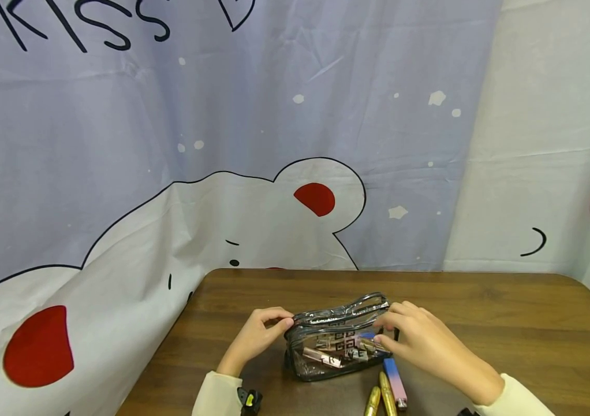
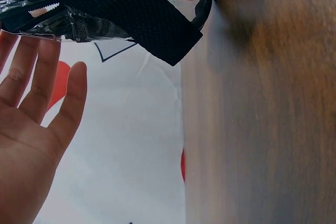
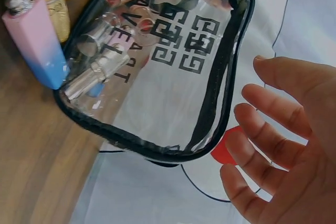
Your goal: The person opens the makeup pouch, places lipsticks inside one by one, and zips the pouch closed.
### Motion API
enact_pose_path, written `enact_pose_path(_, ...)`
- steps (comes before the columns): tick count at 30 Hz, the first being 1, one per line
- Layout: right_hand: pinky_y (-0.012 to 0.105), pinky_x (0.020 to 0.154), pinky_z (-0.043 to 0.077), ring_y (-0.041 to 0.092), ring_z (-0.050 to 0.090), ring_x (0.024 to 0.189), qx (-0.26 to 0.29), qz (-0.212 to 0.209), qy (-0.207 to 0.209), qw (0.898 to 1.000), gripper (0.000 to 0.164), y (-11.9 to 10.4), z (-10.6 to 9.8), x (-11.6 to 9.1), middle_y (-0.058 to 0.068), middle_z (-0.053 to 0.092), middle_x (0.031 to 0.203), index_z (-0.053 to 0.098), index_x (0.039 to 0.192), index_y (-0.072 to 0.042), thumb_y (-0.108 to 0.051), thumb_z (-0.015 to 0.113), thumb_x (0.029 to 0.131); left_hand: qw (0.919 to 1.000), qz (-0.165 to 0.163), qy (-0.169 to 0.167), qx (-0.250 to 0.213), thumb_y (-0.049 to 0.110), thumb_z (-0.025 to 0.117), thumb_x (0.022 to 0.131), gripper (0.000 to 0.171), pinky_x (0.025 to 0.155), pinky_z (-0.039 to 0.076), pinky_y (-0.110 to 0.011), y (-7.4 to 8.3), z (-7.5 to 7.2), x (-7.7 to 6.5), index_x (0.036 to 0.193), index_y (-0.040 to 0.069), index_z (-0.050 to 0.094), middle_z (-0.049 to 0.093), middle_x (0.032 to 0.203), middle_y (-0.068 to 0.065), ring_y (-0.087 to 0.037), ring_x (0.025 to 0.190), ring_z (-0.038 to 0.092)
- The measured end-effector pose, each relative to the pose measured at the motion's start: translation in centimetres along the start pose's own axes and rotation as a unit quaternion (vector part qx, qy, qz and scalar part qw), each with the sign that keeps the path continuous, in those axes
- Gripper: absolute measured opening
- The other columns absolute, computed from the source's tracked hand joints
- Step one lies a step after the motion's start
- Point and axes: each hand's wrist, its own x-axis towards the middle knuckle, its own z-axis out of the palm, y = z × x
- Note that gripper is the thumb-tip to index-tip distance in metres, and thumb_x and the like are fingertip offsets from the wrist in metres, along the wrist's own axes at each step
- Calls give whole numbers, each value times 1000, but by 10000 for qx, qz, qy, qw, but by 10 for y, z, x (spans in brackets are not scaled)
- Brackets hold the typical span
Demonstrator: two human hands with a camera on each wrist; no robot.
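Observation:
A clear cosmetic bag (image 1: 321, 370) with black trim stands upright on the table, its zipped top gaping. Several lipstick-like tubes (image 3: 100, 72) lie inside, seen through the plastic. My left hand (image 1: 260, 335) pinches the bag's upper left corner between thumb and forefinger. In the left wrist view the other fingers (image 2: 44, 77) stretch out straight at the zipper edge, near a black fabric strap (image 2: 121, 11). My right hand (image 1: 422, 338) is at the bag's right end. Its fingers (image 3: 273, 145) are loosely bent and apart, with a gap to the bag and nothing between them.
Right in front of the bag lie a pink-and-blue tube (image 1: 395, 384) and two gold tubes (image 1: 387, 394). The wooden table (image 1: 508, 323) extends to both sides. A printed curtain (image 1: 253, 115) hangs behind its far edge.

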Motion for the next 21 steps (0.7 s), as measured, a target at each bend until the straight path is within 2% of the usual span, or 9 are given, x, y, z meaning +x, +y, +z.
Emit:
enact_pose_path(10,22,59,42,-4,47,73,557,699,-822,9926,10,6,2,-24,-18,54,82,68,91,-25,-27,74,83,9999,39,9,127,8,60,94,14,74,51,-23,1,0,1,100,2,72,71,94,-14,1,81,58)
enact_pose_path(15,22,59,43,-4,50,74,948,849,-1093,9858,10,10,8,-37,-17,56,84,66,92,-24,-29,72,85,9999,56,35,84,13,61,94,14,74,51,-24,1,0,0,100,6,72,71,94,-10,1,82,59)
enact_pose_path(21,22,61,44,-5,47,74,1042,1095,-1229,9808,8,13,14,-50,-22,52,82,66,90,-24,-29,71,86,10000,75,5,-17,19,62,94,16,75,52,-26,1,0,0,99,9,73,72,94,-8,-2,82,60)
